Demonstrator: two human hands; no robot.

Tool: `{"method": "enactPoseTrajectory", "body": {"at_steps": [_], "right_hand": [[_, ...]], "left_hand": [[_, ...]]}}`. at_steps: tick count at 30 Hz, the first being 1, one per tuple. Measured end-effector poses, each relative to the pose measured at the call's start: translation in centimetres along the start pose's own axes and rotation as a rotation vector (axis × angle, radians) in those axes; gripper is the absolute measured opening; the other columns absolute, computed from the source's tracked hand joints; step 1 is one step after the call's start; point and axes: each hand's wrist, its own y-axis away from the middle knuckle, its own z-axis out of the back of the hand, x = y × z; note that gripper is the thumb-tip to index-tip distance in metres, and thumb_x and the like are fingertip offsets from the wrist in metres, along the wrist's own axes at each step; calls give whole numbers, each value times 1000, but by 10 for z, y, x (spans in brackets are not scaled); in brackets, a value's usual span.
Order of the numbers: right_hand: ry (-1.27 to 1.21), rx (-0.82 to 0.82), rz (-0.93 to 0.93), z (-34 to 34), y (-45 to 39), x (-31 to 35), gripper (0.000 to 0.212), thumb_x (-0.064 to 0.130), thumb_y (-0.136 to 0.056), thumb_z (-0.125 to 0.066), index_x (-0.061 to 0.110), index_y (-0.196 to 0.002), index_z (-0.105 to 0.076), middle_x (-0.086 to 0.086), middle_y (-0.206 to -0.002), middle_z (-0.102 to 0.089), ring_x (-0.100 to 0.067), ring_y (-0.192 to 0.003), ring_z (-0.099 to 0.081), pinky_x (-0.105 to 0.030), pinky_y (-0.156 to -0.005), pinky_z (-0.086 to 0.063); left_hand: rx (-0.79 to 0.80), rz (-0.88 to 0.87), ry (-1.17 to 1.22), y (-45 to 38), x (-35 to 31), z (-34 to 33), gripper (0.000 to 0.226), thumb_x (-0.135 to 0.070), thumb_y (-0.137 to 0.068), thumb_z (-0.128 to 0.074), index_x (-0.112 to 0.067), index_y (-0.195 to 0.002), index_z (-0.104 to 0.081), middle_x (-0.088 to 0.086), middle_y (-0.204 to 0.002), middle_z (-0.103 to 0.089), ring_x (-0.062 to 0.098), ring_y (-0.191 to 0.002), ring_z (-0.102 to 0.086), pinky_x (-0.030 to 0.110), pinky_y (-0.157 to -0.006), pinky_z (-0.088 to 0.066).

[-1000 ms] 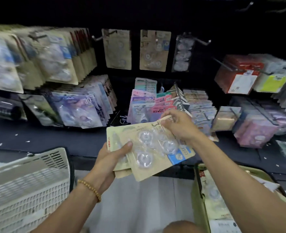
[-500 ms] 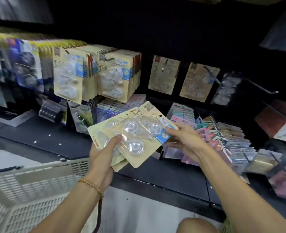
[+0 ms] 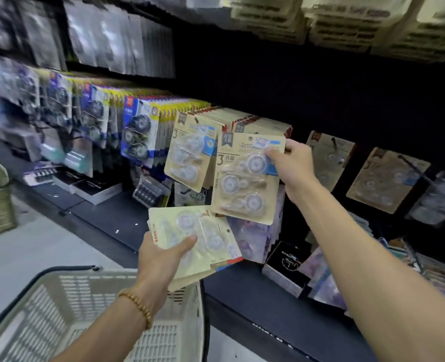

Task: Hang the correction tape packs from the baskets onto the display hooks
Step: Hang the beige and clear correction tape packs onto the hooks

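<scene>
From the head view, the right hand (image 3: 292, 169) pinches a single correction tape pack (image 3: 247, 178) by its upper right corner, thumb on the card's face and the other fingers behind it, holding it upright just in front of the full row of matching kraft-card packs (image 3: 190, 152) on the display; the hook that carries that row is hidden behind the packs, so its tip cannot be made out. The left hand (image 3: 161, 259) grips a fanned stack of spare packs (image 3: 197, 239), thumb clamped across the top card, fingers beneath, low and near, above the far rim of the pale plastic basket (image 3: 90, 309). To the right, further kraft packs (image 3: 383, 181) hang singly on thin hooks, each with room to spare. To hang well, I judge the hand should bring the card's punched hole level with the hook tip, keep the card square to the rod, and slide it straight back; gripping at the corner risks the pack twisting, so a steadier hold near the top centre may help; the left hand's stack should stay level lest packs slip out.
</scene>
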Motion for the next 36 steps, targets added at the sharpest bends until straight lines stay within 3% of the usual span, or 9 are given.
{"method": "enactPoseTrajectory", "body": {"at_steps": [4,7,18,22,24,27,30,32,36], "right_hand": [[50,-96,-16,-17,-26,0,21,8,-92,-65,25,-78,-68,5,-90,-74,-15,-88,-73,-41,-81,-62],[138,-154,-29,-19,-35,-4,16,9,-88,-65,22,-79,-70,7,-86,-74,-15,-84,-73,-43,-78,-63],[235,-201,49,-25,-32,-14,15,12,-91,-61,22,-82,-70,7,-87,-74,-10,-76,-70,-29,-61,-59],[310,-240,38,-26,-35,-20,13,15,-93,-60,16,-89,-72,7,-85,-70,-12,-86,-66,-32,-66,-58],[367,-246,36,-26,-37,-26,15,17,-95,-60,11,-95,-73,6,-83,-66,-8,-82,-55,-24,-60,-49],[453,-217,38,-25,-36,-32,13,25,-95,-63,16,-96,-73,6,-84,-66,-6,-74,-53,-20,-52,-37],[441,-205,-84,-18,-24,-48,24,38,-90,-69,16,-99,-67,-1,-100,-70,-20,-93,-63,-33,-73,-53],[324,-153,-132,-11,0,-62,20,38,-90,-68,19,-93,-67,-2,-95,-72,-24,-91,-69,-42,-81,-58],[119,96,-186,7,78,-75,34,24,-100,-61,5,-75,-72,-7,-73,-71,-16,-65,-66,-23,-58,-54]], "left_hand": [[10,36,28,-8,5,7,51,-21,-72,-90,-25,-110,-58,-2,-106,-72,23,-94,-72,49,-86,-59],[33,34,31,-10,5,7,50,-19,-72,-90,-25,-111,-60,-3,-106,-74,22,-94,-72,47,-85,-59],[103,9,-46,-12,2,18,48,-17,-73,-89,-23,-111,-59,-2,-103,-74,19,-92,-72,30,-70,-54],[114,15,-14,-15,0,20,48,-16,-73,-89,-24,-112,-62,-4,-101,-76,18,-91,-73,32,-72,-56],[143,21,3,-15,-2,19,48,-16,-71,-89,-24,-112,-64,-4,-99,-78,19,-90,-75,35,-77,-58],[194,32,34,-13,-4,18,47,-17,-70,-89,-23,-111,-67,-3,-98,-79,20,-89,-76,40,-82,-59],[231,53,128,-8,-7,14,54,-21,-63,-89,-19,-113,-68,1,-100,-79,26,-93,-76,48,-89,-58],[226,53,201,-4,-10,10,57,-22,-61,-86,-18,-115,-68,3,-104,-78,27,-96,-75,50,-92,-57],[191,67,315,3,-12,0,49,-17,-72,-85,-21,-118,-67,2,-106,-78,27,-96,-75,51,-88,-59]]}}
